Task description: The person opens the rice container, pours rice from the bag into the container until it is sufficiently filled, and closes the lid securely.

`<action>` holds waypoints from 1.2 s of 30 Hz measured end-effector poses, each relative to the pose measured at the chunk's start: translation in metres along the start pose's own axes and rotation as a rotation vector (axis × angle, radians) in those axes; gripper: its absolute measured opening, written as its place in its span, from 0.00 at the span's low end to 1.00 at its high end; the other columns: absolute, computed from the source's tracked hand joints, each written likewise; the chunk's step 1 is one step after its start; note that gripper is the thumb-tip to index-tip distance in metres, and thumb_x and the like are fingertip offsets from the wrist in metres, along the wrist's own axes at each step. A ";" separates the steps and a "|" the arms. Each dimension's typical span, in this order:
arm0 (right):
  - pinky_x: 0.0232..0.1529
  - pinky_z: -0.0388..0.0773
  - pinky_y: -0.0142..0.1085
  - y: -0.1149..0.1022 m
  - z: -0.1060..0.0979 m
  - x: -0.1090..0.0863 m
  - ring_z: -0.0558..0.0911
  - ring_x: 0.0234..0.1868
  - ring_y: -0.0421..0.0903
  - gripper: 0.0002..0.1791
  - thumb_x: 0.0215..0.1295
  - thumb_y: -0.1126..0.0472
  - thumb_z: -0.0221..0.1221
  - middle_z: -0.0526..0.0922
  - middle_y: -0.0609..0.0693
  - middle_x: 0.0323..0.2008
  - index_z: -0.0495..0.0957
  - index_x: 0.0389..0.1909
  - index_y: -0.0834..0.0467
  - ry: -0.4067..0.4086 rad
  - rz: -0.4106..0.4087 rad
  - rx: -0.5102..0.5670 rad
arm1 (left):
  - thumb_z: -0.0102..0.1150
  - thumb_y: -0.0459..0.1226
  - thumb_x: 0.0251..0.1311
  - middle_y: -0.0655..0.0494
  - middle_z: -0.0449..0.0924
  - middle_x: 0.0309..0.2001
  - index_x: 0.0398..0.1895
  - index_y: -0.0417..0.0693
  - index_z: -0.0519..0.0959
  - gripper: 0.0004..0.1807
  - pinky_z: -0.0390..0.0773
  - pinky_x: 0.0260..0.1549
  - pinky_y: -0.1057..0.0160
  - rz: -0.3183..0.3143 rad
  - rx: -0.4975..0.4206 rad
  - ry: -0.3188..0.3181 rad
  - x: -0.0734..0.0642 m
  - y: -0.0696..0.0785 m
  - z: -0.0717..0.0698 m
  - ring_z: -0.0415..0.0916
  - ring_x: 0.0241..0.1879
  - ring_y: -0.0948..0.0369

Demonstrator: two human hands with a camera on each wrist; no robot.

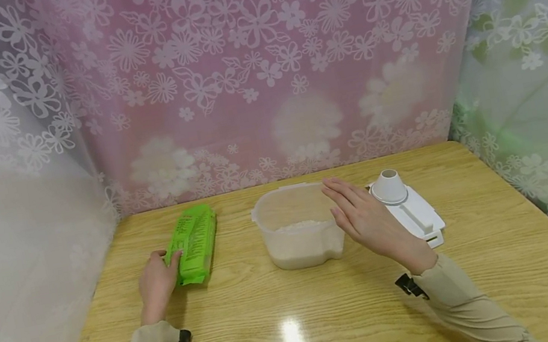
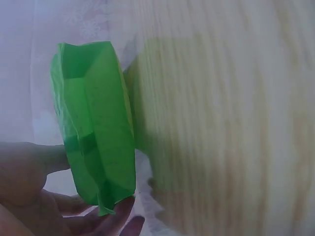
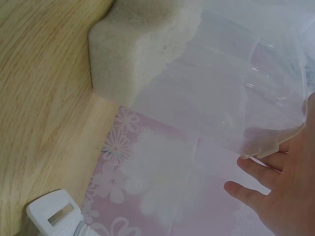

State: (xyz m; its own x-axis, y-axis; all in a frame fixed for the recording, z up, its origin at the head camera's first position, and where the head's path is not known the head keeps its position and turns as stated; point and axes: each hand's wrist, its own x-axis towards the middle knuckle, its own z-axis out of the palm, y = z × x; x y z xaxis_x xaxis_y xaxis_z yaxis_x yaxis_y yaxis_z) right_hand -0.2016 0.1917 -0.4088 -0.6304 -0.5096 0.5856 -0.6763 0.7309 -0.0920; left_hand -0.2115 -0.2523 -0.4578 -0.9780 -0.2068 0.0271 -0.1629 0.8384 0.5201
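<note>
On the table's left side lies a bright green plastic packet (image 1: 193, 243) with printed text. My left hand (image 1: 156, 282) grips its left edge, the thumb on one face and the fingers round the other, as the left wrist view shows of the packet (image 2: 98, 123). A translucent plastic container (image 1: 279, 249) with white grains in its lower part stands upright at mid-table, its top uncovered. At its right rim is my right hand (image 1: 365, 219), fingers nearly straight. In the right wrist view those fingertips (image 3: 251, 164) lie along the rim, holding nothing.
Right of the container lies a flat white plastic lid (image 1: 419, 215) with a white cone-shaped piece (image 1: 389, 187) standing on its far end. Flowered curtains (image 1: 257, 76) enclose the wooden table (image 1: 248, 334) at the back and both sides.
</note>
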 end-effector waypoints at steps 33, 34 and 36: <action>0.69 0.66 0.55 0.002 0.001 0.000 0.66 0.73 0.58 0.28 0.83 0.52 0.38 0.68 0.62 0.72 0.67 0.71 0.67 -0.003 -0.005 0.007 | 0.49 0.41 0.78 0.26 0.64 0.69 0.71 0.27 0.62 0.30 0.52 0.73 0.39 0.367 -0.025 0.201 -0.011 0.048 0.006 0.56 0.71 0.33; 0.70 0.65 0.55 0.002 0.001 0.000 0.66 0.73 0.58 0.28 0.83 0.52 0.38 0.68 0.62 0.72 0.67 0.71 0.67 -0.005 -0.004 0.006 | 0.49 0.41 0.78 0.26 0.63 0.69 0.72 0.27 0.61 0.30 0.51 0.73 0.39 0.371 -0.027 0.197 -0.012 0.050 0.007 0.56 0.71 0.32; 0.70 0.65 0.54 0.002 0.001 0.000 0.66 0.73 0.58 0.28 0.83 0.52 0.39 0.68 0.62 0.72 0.67 0.71 0.67 -0.006 0.000 0.006 | 0.49 0.41 0.78 0.26 0.63 0.69 0.73 0.28 0.59 0.31 0.51 0.73 0.38 0.380 -0.033 0.190 -0.014 0.054 0.007 0.55 0.72 0.32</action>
State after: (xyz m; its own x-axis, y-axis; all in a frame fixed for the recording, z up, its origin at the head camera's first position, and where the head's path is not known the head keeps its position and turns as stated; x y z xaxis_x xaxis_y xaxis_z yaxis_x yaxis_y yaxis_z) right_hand -0.2029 0.1925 -0.4093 -0.6325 -0.5127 0.5806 -0.6787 0.7280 -0.0964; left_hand -0.2072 -0.2009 -0.4364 -0.9256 0.0217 0.3778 0.2118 0.8570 0.4698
